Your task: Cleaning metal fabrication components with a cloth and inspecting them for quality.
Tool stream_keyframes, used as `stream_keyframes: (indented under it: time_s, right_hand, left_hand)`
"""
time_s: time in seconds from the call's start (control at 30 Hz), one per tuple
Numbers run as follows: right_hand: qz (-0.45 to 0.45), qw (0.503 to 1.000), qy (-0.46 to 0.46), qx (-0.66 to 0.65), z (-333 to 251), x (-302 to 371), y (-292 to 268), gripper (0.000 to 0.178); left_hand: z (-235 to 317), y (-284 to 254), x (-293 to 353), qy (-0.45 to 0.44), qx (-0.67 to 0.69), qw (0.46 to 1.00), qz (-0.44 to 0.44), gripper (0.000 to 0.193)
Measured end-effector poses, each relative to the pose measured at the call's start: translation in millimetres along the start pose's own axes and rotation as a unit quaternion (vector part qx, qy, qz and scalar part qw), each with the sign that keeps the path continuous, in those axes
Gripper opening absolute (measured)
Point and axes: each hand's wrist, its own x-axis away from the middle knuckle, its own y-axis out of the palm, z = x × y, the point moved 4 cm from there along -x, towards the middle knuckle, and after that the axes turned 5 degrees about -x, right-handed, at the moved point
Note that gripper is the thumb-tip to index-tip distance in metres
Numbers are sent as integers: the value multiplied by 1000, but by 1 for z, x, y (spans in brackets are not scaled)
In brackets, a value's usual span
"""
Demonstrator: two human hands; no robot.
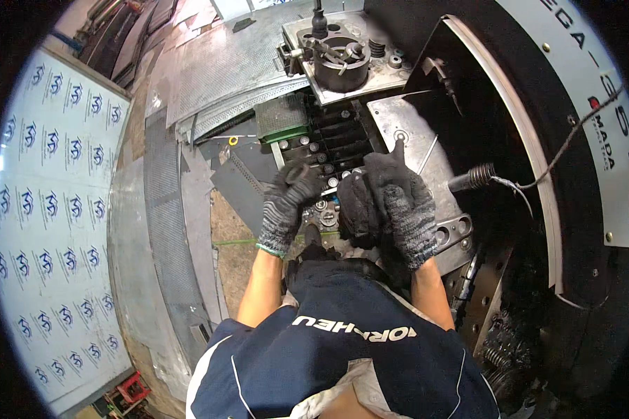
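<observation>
Both my hands wear grey-black knit gloves. My left hand point(290, 202) is closed around a small dark ring-shaped metal piece point(298, 173), held low over a rack of round metal tooling point(314, 148). On the right, my right hand point(403, 202) has its index finger stretched out over the flat metal plate point(391, 115) of the machine, near a round fitting point(401, 136). Nothing shows in it, though the palm side is partly hidden. Beside it, a dark padded shape point(360, 206) sits between my hands; I cannot tell what it is.
Stacked perforated metal sheets point(220, 70) lie at the far left. A green-edged block point(283, 119) stands beside the rack. Beyond it, a thick metal ring point(341, 70) rests on a bench. At right are a coiled cable point(472, 177) and a large machine housing point(576, 91).
</observation>
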Motion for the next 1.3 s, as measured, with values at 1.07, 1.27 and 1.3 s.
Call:
stream_keyframes:
  time_s: [1.07,1.27,1.3]
  right_hand:
    - [-486,754,-59,438,-12,-53,94,43]
    - [-194,812,-238,496,-42,-69,49,44]
    - [-202,851,-206,440,-45,-67,46,43]
  left_hand:
    - [-84,-66,-37,-153,-18,987,-44,38]
    - [-23,-38,-19,-237,184,953,35,36]
    - [-15,-32,-17,-249,195,948,21,37]
